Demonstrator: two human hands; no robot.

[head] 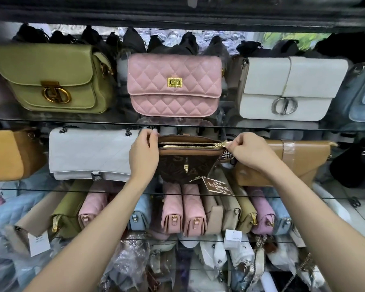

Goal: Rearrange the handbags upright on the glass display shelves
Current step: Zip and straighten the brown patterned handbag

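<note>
On the middle glass shelf (198,193), brown handbag (188,163) upright between both hands, left hand (143,154) gripping its left top edge, right hand (249,151) pinching the zipper pull (224,144) at its right end

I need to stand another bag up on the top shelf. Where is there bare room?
Narrow gaps flank the pink quilted bag, beside the green bag and the white bag. The middle shelf, where both hands hold the brown bag, is packed.
</note>
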